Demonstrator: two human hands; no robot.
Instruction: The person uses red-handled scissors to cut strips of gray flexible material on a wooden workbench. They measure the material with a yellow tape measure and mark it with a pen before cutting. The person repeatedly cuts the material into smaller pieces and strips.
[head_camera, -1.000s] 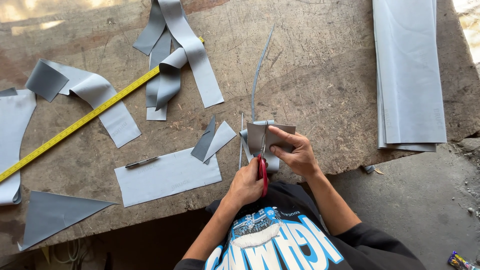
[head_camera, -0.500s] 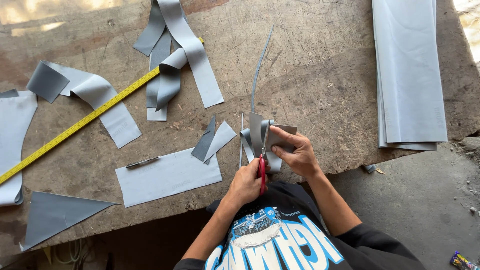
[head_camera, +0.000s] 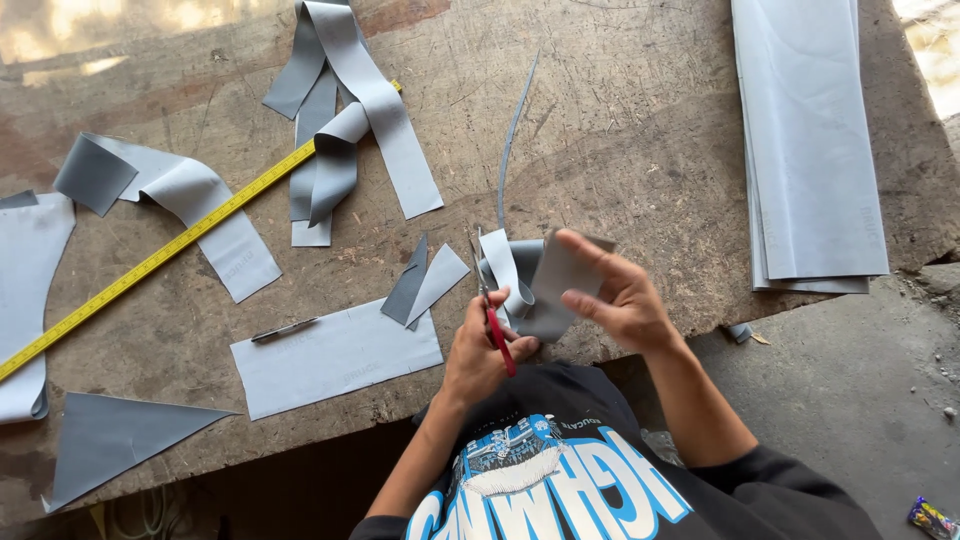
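While I look down over the edge of the worn wooden workbench (head_camera: 620, 130), my left hand (head_camera: 482, 350) is clenched around a pair of red-handled scissors (head_camera: 494, 318), the blades pointing away from me and up against the grey sheet piece (head_camera: 556, 285) I am cutting. My right hand (head_camera: 622, 296) grips that piece from the other side, thumb and fingers pinching it so it stands curled just above the bench edge, right in front of my chest. A thin grey sliver (head_camera: 513, 140) trails from it across the wood, away from me.

To my left, near the scissors, two small grey offcuts (head_camera: 425, 283) lie overlapped, and just beside them a flat grey rectangle (head_camera: 335, 356) rests with a slim dark tool (head_camera: 284, 329) on its far corner; I cannot tell what kind of tool it is. A grey triangle (head_camera: 115, 440) lies at the near left edge. A yellow tape measure (head_camera: 170, 247) runs diagonally over the left half of the bench, passing between a curled grey strip (head_camera: 185, 200) and a tangle of looped grey strips (head_camera: 345, 110). Well apart on my right, a stack of long grey sheets (head_camera: 810, 140) lies flat, reaching to the bench edge.
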